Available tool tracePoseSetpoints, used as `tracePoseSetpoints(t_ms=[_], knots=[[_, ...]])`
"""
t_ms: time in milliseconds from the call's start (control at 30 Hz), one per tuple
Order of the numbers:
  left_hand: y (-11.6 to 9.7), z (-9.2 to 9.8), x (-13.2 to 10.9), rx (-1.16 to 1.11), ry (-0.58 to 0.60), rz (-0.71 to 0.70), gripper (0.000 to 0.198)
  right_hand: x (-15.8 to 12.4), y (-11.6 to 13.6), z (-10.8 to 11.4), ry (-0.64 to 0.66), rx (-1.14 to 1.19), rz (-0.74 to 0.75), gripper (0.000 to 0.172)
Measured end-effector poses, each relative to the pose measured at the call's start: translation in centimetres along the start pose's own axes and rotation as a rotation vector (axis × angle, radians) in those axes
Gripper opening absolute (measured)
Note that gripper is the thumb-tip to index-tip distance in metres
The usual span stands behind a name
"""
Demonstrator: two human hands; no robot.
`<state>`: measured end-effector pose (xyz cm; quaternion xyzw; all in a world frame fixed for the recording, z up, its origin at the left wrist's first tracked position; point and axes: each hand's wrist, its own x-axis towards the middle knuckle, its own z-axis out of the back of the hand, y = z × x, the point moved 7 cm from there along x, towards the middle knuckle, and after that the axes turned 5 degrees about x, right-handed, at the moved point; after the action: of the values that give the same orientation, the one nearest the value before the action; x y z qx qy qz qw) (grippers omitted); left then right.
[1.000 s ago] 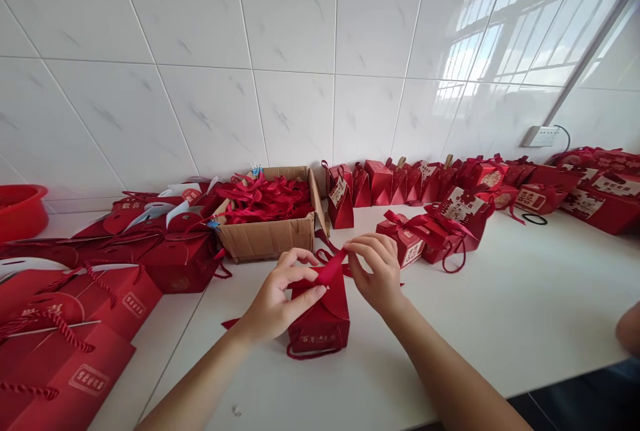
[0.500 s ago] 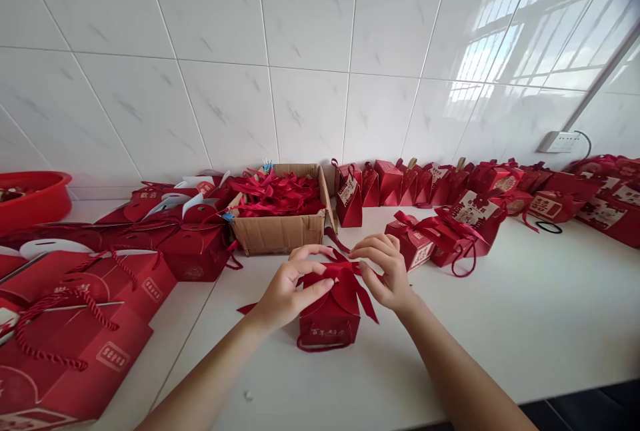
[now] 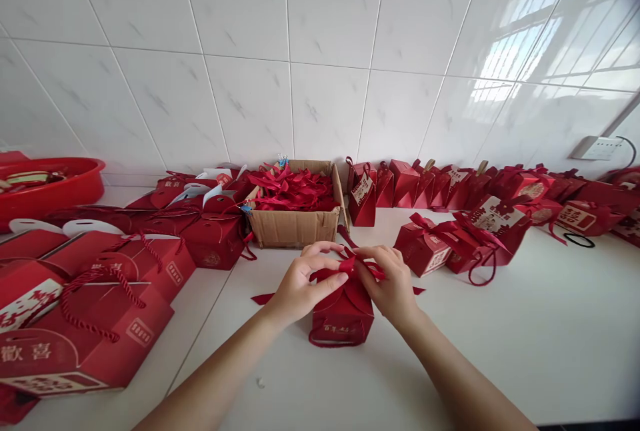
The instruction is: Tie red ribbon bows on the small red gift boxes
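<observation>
A small red gift box [image 3: 343, 324] with a cord handle and pale lettering stands upright on the white table in front of me. Red ribbon [image 3: 349, 263] is gathered over its top, with loose ends sticking out to the left and right. My left hand [image 3: 310, 279] is closed on the ribbon at the left of the gathered part, thumb and fingers pinching it. On the other side my right hand [image 3: 390, 281] pinches the ribbon, its fingertips partly hidden behind the folds. Both hands are just above the box lid.
Behind the box stands a cardboard carton [image 3: 295, 228] full of red ribbons. Red gift boxes [image 3: 115, 324] crowd the left, beside a red basin [image 3: 75, 191]. More boxes [image 3: 423, 248] stand at right and along the tiled wall. A black ring [image 3: 579, 240] lies far right.
My right hand has moved in toward the ribbon and closed on it; the end that hung down the box's right front is no longer there. The view has shifted left.
</observation>
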<state>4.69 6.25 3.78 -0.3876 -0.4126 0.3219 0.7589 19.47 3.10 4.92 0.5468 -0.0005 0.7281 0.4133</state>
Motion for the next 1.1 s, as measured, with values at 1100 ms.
tracePoseSetpoints(t_ms=[1100], knots=[[3.0, 1.8, 0.0, 0.245, 0.018, 0.326, 0.032, 0.0, 1.1, -1.3, 0.296, 0.378, 0.002, 0.011]])
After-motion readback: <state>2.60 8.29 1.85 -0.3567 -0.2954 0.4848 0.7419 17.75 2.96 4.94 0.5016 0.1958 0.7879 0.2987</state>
